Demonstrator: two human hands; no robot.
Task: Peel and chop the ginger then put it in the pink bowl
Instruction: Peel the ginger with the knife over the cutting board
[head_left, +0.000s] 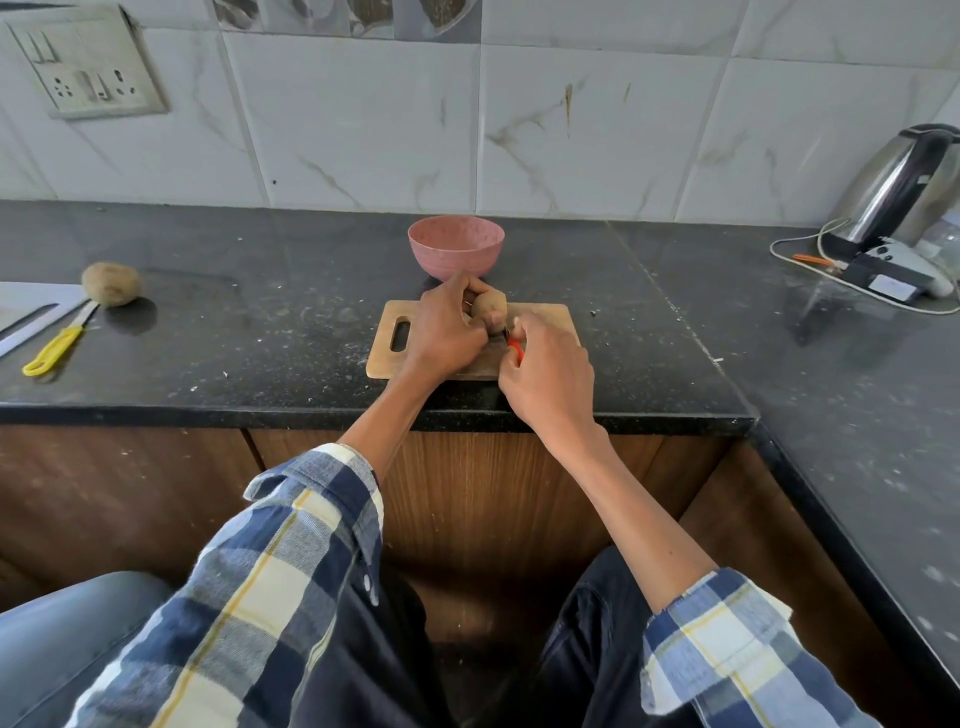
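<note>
well off to the left of both hands, a second brown lump (111, 283) sits on the black counter (260, 322), and just beside it a yellow-handled knife (57, 345) lies with its blade toward a pale board (31, 306) at the frame's edge. far to the right of the hands stand a steel kettle (904, 187) with its white cord and a small white device (904, 262) in front of it. a switch plate (85, 65) hangs on the tiled wall, up and left.

just beyond the hands, touching nothing, sits the pink bowl (456, 247); nothing lies between it and the hands. under the hands is a wooden cutting board (387, 338), its handle slot to the left of the left hand.

the left hand (447, 332) curls its fingers around the ginger (489, 307), holding it over the board's far half; the palm hides the near end. the ginger's long axis runs roughly from the hands toward the bowl, the rounded free end pointing away from the person.

the right hand (548, 374) is closed around a red-handled tool (515, 351), mostly hidden by the fingers; its working end meets the ginger's near side, whether blade or peeler cannot be told.
</note>
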